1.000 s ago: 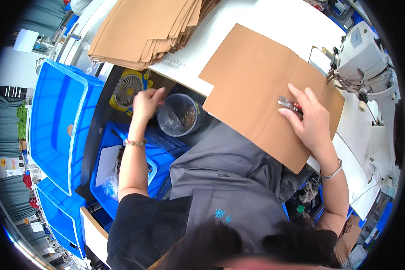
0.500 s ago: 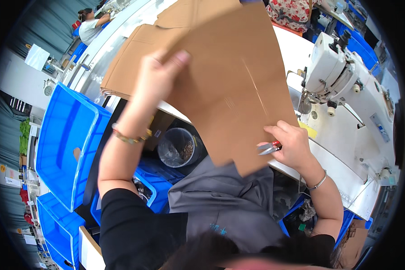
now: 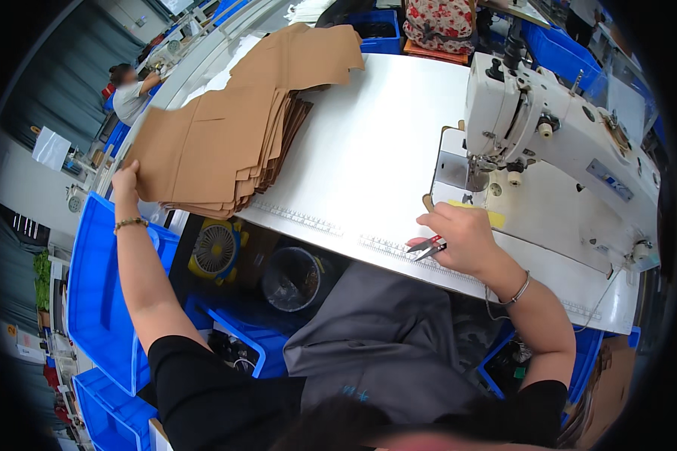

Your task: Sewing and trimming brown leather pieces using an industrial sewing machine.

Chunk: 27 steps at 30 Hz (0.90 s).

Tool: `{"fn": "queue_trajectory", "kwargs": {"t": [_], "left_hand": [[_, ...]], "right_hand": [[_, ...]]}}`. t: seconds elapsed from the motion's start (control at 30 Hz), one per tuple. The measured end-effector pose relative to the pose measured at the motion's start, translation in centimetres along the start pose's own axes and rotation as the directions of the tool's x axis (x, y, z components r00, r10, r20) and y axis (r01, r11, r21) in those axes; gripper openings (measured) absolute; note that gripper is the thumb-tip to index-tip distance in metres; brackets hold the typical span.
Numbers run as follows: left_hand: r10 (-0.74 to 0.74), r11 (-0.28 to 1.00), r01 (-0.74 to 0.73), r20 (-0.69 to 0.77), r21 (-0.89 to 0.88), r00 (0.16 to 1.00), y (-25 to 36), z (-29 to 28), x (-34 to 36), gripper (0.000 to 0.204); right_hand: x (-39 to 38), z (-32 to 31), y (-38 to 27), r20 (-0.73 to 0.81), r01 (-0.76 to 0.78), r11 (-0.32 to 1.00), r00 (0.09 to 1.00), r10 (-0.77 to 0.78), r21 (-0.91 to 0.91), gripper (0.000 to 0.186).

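At the left end of the table lies a stack of flat brown cut sheets (image 3: 203, 143), its near-right edges fanned unevenly. My left hand (image 3: 126, 184) is closed on the left corner of the topmost sheet, thumb above; the fingers beneath are hidden. In my right hand (image 3: 465, 239), over the table's ruled front edge, sits a pair of thread snips (image 3: 429, 246) with red on the handle, blades pointing left. Just beyond that hand stands a white sewing machine (image 3: 534, 128), its needle area (image 3: 478, 177) free of any brown sheet.
A blue bin (image 3: 105, 278) flanks the table on the left. Beneath the table are a small yellow fan (image 3: 217, 248), a clear waste bucket (image 3: 292, 278) and another blue bin (image 3: 259, 346). A floral bundle (image 3: 440, 30) sits at the far edge. Another person (image 3: 130, 94) works far left.
The brown sheet held up before me has gone down to the left onto the stack, carried by my left hand. My right hand has let go of it and keeps the thread snips.
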<state>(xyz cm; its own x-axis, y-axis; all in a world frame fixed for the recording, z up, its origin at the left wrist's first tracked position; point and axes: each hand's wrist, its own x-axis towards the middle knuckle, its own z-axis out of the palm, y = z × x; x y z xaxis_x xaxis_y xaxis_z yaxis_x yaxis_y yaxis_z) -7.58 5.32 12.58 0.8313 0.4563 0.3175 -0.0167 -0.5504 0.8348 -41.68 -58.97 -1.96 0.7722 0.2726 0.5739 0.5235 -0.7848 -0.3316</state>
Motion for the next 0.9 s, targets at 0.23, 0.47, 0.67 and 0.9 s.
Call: {"fn": "queue_trajectory", "kwargs": {"t": [0.23, 0.47, 0.67, 0.9], "left_hand": [[0.759, 0.397, -0.772, 0.295, 0.496, 0.58, 11.5, 16.4, -11.0, 0.035], [0.784, -0.075, -0.975, 0.617, 0.209, 0.072, 18.1, 31.9, -21.7, 0.026], [0.59, -0.033, -0.952, 0.774, 0.305, 0.228, 18.7, 37.3, -21.4, 0.019], [0.544, 0.532, -0.842, 0.725, 0.092, 0.423, 20.1, 36.6, -17.2, 0.02]], "right_hand": [[-0.1, 0.5, 0.3, 0.063, -0.041, 0.997, 0.997, 0.045, -0.06, 0.028], [-0.3, 0.7, 0.5, 0.086, -0.011, 0.998, 0.996, 0.017, -0.069, 0.029], [-0.2, 0.1, 0.8, 0.103, 0.027, 0.994, 0.995, -0.016, -0.107, 0.031], [0.0, 0.1, 0.6, 0.074, 0.023, 0.997, 0.997, -0.018, -0.074, 0.032]]}}
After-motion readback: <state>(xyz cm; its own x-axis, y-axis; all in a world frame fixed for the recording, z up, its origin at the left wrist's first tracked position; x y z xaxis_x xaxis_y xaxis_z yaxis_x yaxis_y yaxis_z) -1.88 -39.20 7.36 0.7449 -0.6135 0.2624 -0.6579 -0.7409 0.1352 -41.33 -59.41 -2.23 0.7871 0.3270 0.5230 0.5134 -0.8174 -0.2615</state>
